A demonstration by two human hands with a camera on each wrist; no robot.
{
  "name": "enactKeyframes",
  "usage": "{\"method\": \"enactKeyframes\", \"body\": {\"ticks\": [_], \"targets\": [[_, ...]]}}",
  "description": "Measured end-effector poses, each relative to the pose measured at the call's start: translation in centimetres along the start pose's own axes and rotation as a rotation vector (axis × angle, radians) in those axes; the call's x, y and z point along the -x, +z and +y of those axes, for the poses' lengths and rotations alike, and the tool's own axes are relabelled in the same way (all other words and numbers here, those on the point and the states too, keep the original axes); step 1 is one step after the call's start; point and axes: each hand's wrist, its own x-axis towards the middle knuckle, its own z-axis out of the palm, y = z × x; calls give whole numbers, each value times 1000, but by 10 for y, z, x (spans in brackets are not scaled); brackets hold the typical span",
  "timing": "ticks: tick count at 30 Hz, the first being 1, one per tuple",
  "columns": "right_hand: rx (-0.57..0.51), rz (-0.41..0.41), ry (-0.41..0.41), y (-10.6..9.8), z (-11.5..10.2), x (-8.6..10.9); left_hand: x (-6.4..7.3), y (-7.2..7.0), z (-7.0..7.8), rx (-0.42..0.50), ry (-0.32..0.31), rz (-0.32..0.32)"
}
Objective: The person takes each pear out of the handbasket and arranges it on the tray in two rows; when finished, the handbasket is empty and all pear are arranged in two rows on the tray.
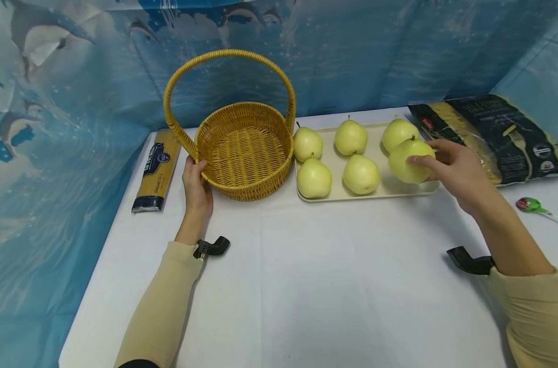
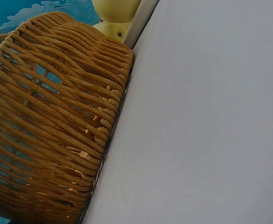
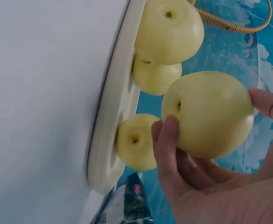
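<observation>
My right hand (image 1: pixel 463 174) grips a pale yellow-green pear (image 1: pixel 410 161) with its fingers and thumb. In the right wrist view the held pear (image 3: pixel 211 114) is raised off the cream tray (image 3: pixel 106 158), with fingers curled about it. Several more pears, among them a front one (image 1: pixel 362 175), sit on the tray (image 1: pixel 398 190). On the other side, my left hand (image 1: pixel 198 191) holds the left rim of a yellow-brown wicker basket (image 1: pixel 247 153), thumb over the edge. Nothing lies in the basket, and its tall handle stands upright. The left wrist view shows the basket's woven side (image 2: pixel 57 116) close up.
A spaghetti packet (image 1: pixel 157 171) lies left of the basket. Right of the tray is a large black-and-yellow pasta bag (image 1: pixel 500 138), with a green-wrapped lollipop (image 1: pixel 529 205) in front of it. A blue dolphin-print curtain (image 1: pixel 352 56) hangs behind the white table (image 1: pixel 316 286).
</observation>
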Motion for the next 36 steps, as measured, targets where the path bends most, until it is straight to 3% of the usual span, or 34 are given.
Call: {"method": "enactKeyframes", "body": {"ticks": [7,16,24,32,36], "targets": [[89,57,85,-1,12,-3,-1,0,3,-9,-4,3],[275,121,37,7,22,-4,1,-1,4,10,-7,11],[333,49,-48,8,27,-6,2,0,2,11,-7,6],[270,-32,-24,10,24,-7,3,-1,0,23,-18,7],[264,-8,-35,11,25,-7,3,0,0,34,-20,7]]}}
